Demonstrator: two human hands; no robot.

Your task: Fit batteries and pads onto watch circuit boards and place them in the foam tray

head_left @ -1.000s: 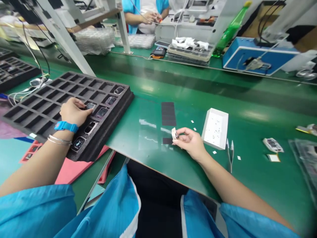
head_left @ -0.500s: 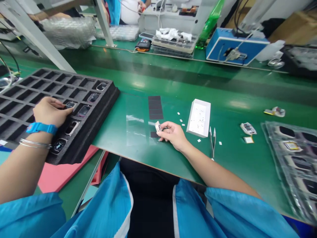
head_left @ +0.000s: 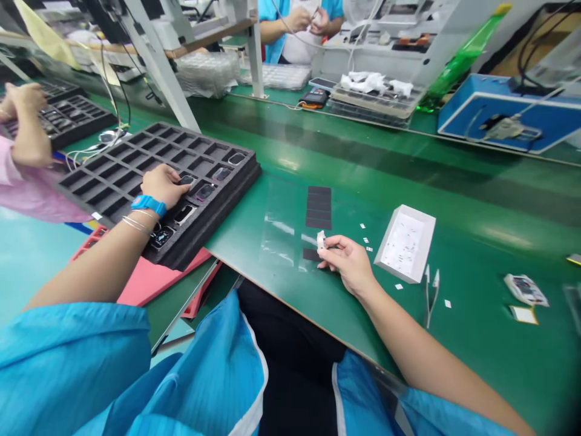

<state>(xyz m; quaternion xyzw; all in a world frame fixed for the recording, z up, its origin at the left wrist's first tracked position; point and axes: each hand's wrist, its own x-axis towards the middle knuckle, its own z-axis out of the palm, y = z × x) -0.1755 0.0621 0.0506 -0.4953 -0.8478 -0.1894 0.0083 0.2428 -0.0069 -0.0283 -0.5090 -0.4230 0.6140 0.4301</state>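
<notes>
My left hand (head_left: 162, 184), with a blue wristband, rests on a black foam tray (head_left: 113, 175) of many pockets. Its fingers curl over a small watch body (head_left: 186, 180) in one pocket; whether they grip it I cannot make out. Several more watch bodies (head_left: 206, 191) sit in pockets at the tray's near right end. My right hand (head_left: 348, 261) lies on the green bench and pinches a small white part (head_left: 321, 240). That part hovers over a clear film sheet (head_left: 284, 230) carrying black rectangular pads (head_left: 318, 206).
A white box (head_left: 405, 242) and tweezers (head_left: 430, 290) lie right of my right hand, with small white scraps around. A watch body (head_left: 525, 289) sits further right. A co-worker's arm (head_left: 25, 133) works at the left; another person (head_left: 299, 24) sits across the belt beside a blue machine (head_left: 508, 115).
My hands have kept their places on the tray and the small part. The view has swung left, bringing the co-worker's arm into sight and dropping the clear blister tray at the right.
</notes>
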